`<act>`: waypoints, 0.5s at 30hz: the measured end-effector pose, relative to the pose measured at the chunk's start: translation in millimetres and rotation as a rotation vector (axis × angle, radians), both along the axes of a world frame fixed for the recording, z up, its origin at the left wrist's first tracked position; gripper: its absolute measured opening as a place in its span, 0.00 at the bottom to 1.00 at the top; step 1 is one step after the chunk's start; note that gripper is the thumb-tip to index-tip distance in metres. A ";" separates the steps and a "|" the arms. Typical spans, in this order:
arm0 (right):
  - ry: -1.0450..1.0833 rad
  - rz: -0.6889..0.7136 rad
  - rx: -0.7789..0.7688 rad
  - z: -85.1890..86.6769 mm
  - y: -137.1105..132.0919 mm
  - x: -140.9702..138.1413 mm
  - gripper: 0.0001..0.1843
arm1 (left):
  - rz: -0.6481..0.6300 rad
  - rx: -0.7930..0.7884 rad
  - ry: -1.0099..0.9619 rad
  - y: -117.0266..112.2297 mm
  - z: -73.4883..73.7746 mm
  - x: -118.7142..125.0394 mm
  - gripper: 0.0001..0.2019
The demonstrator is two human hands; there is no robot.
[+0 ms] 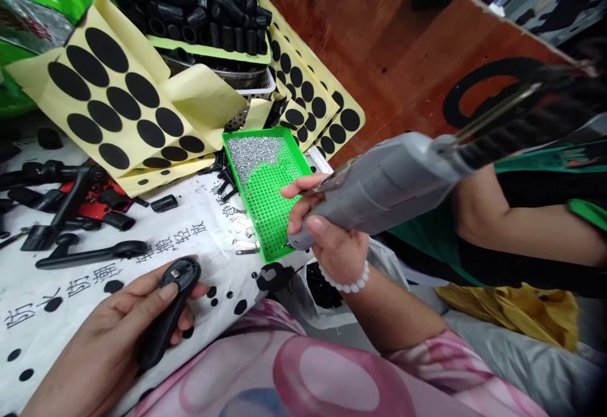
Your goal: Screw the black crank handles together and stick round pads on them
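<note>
My left hand (pixel 111 328) is closed around a black plastic crank handle (pixel 164 325), its round end facing up with a small metal piece in the middle. In my right hand (pixel 334 243) is a grey electric screwdriver (pixel 379 183), tilted, with a cord at its upper end. The front end of the screwdriver is over the near right corner of a green perforated tray (pixel 272 217). Small silvery screws (pixel 251 154) fill the far part of that tray. Whether a bit sticks out of the screwdriver, I cannot tell.
More black handles (pixel 90 252) lie at left on the white printed sheet (pixel 190 199). Behind are yellow sheets of black round stickers (pixel 118 100) and a heap of black tubes (pixel 190 6). Another person's arm (pixel 502 217) is at right, beside a reddish board (pixel 351 43).
</note>
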State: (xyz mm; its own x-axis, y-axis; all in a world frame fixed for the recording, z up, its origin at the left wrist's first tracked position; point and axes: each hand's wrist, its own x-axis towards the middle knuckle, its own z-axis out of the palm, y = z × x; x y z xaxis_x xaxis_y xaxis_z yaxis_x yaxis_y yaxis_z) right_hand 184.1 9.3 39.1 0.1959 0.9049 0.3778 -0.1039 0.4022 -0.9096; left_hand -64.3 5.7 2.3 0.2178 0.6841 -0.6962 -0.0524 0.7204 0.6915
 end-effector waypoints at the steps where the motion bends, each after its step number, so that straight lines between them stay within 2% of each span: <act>1: 0.010 0.012 0.000 5.8 -0.4 0.0 0.17 | -0.003 -0.002 -0.006 -0.5 1.2 0.8 0.21; 6: 0.080 0.059 -0.005 48.3 -0.9 -10.6 0.14 | -0.022 -0.008 -0.034 -3.9 7.5 8.2 0.22; 9: 0.078 0.137 -0.052 65.5 2.0 -25.8 0.12 | -0.012 0.009 -0.053 -5.1 7.7 11.0 0.25; 12: 0.070 0.215 -0.101 67.8 5.5 -44.7 0.12 | -0.018 0.045 -0.060 -5.8 7.6 11.5 0.26; 15: 0.002 0.221 -0.139 61.0 7.7 -60.3 0.13 | -0.039 0.071 -0.075 -5.7 8.9 12.0 0.25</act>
